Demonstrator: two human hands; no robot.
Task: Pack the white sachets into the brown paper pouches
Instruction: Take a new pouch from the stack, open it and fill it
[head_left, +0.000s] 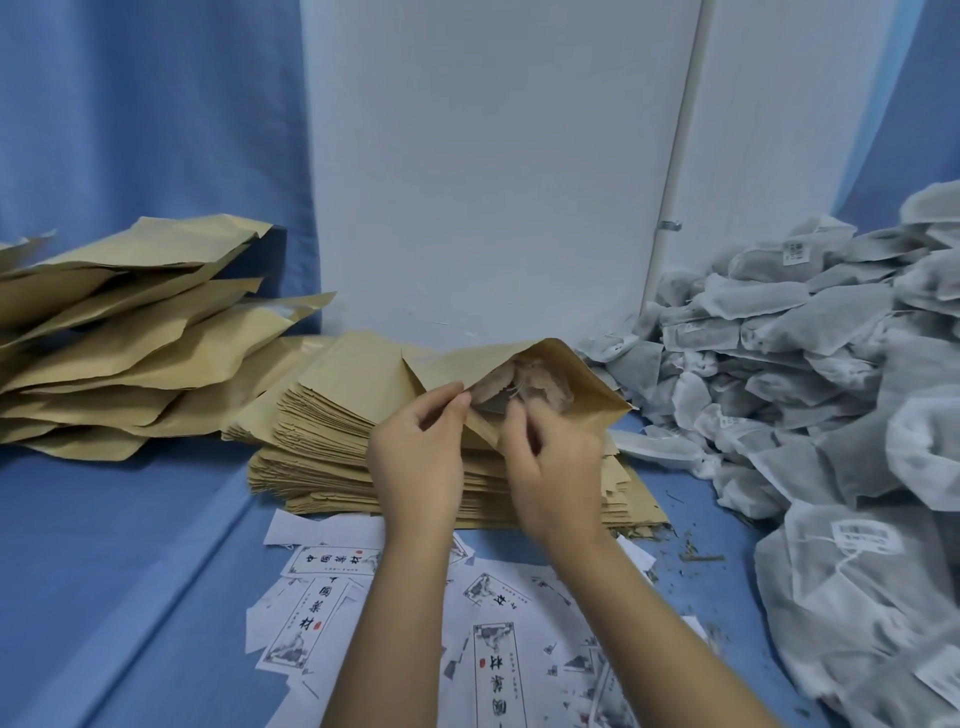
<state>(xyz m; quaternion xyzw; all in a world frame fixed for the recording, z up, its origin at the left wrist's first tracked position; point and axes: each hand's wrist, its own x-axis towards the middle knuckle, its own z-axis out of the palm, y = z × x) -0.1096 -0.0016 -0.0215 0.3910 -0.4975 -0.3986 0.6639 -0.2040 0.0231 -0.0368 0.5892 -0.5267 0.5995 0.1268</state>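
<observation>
Heap of white mesh sachets lies right, stack of flat brown paper pouches centre. One open brown paper pouch, sachets inside, held over stack: left hand pinches mouth edge, right hand grips near lip, fingers curled.

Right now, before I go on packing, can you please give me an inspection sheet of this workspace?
Surface: blue cloth.
Job's things: open pouch with a sachet inside; sachet pile right; flat pouch stack centre; filled pouches left.
Clutter: printed labels and herb crumbs in front.
Hands: left hand pinches the pouch rim; right hand grips its front lip.
Cables: nothing seen.
Surroundings: white wall, blue curtain.
</observation>
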